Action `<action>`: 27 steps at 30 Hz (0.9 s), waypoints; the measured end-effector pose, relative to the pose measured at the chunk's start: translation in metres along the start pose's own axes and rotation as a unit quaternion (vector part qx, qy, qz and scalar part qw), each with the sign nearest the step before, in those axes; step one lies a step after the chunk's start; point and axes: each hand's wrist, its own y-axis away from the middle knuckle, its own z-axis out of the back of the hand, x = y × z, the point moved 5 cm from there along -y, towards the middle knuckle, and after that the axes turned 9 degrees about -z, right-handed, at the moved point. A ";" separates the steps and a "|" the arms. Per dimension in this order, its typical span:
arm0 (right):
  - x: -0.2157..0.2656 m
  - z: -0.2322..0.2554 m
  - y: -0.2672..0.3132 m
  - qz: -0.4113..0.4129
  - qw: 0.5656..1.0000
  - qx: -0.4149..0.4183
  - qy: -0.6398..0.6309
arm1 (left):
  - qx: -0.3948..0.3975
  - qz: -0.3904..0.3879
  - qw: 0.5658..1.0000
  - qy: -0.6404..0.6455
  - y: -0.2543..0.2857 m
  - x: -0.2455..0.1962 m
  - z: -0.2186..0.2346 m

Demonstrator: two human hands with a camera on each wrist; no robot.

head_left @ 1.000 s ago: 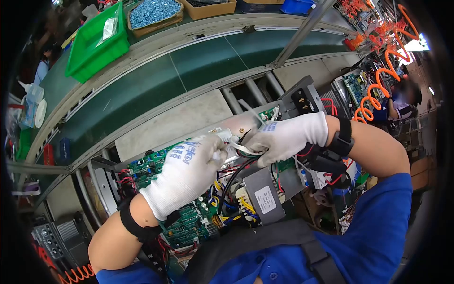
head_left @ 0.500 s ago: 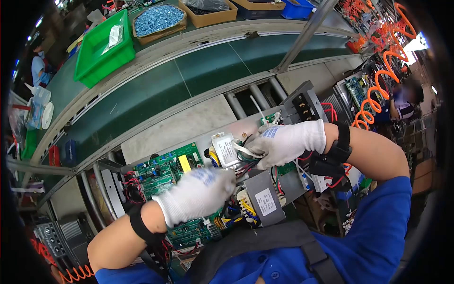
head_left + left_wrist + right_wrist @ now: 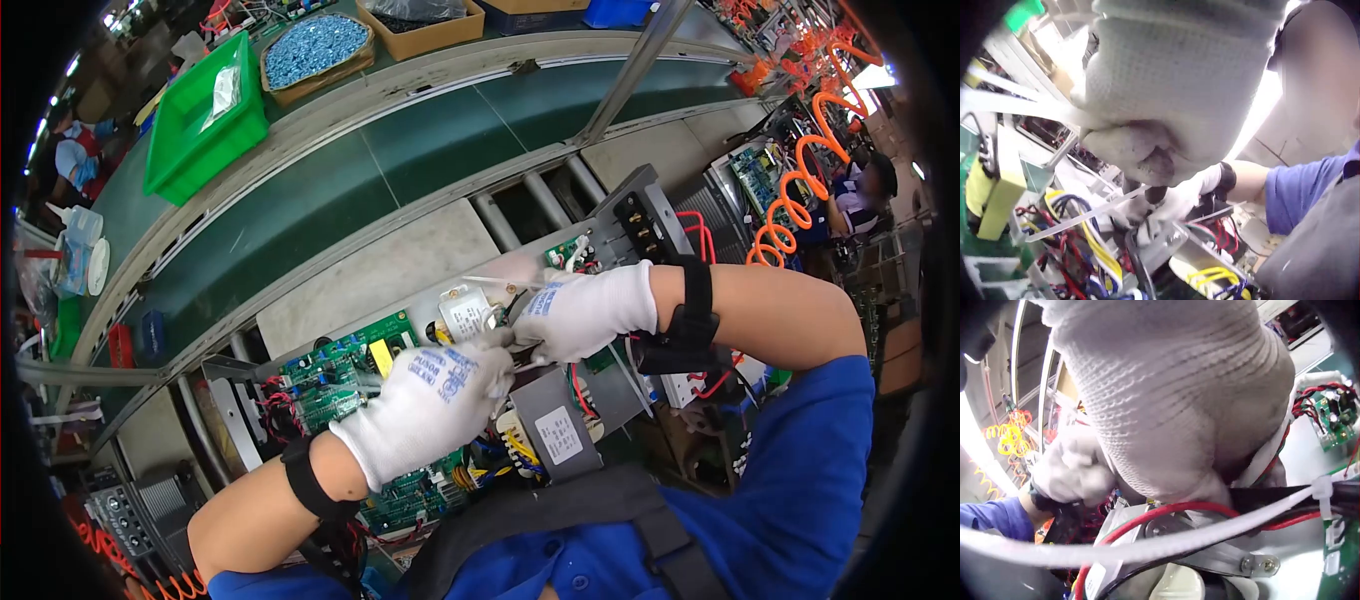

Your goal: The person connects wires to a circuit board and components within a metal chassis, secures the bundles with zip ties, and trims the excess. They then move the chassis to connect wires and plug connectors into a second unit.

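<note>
Both hands wear white knitted gloves and meet over an open electronics chassis. My right hand grips a bundle of black and red wires. A white cable tie with its square head stands at that bundle in the right wrist view. My left hand, fingers curled, pinches a thin white strip that looks like a cable tie. Its fingertips are right beside the right hand. Just below the hands sits a grey metal-cased transformer with a white label.
Green circuit boards fill the chassis's left part. Beside the hands is a white-labelled component. Beyond the roller conveyor stand a green bin and a box of blue parts. An orange coiled hose hangs at right.
My left hand drew back from the right hand toward the body, then came in beside it again. A thin white strip by the right hand, upright before, now slants flatter to the left.
</note>
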 end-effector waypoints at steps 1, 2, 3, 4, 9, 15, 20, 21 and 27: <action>-0.003 -0.001 0.001 0.011 0.996 0.011 -0.092 | 0.010 0.013 1.000 0.013 0.004 0.000 -0.002; -0.009 -0.001 0.001 0.010 0.996 0.010 -0.093 | 0.020 0.028 0.999 0.026 0.007 0.002 -0.005; -0.012 0.000 0.001 0.055 0.984 0.027 -0.168 | 0.012 0.030 0.999 0.043 0.008 0.004 -0.004; -0.013 0.001 0.001 0.101 0.964 0.044 -0.244 | 0.015 0.030 0.998 0.045 0.008 0.006 -0.005; -0.003 -0.005 0.001 0.030 0.995 -0.066 -0.061 | 0.039 0.057 0.985 0.160 0.004 0.019 -0.008; -0.019 -0.001 -0.005 0.098 0.944 0.045 -0.312 | -0.087 0.123 0.973 0.177 0.004 0.015 0.028; -0.013 0.003 -0.006 0.032 0.944 0.074 -0.321 | -0.027 0.093 0.995 0.040 0.017 0.010 0.015; -0.013 0.001 -0.008 0.018 0.945 0.078 -0.319 | -0.005 0.109 0.994 0.023 0.016 0.011 0.010; -0.027 0.012 -0.013 0.221 0.935 0.016 -0.278 | 0.046 0.149 0.985 0.071 0.008 0.018 0.000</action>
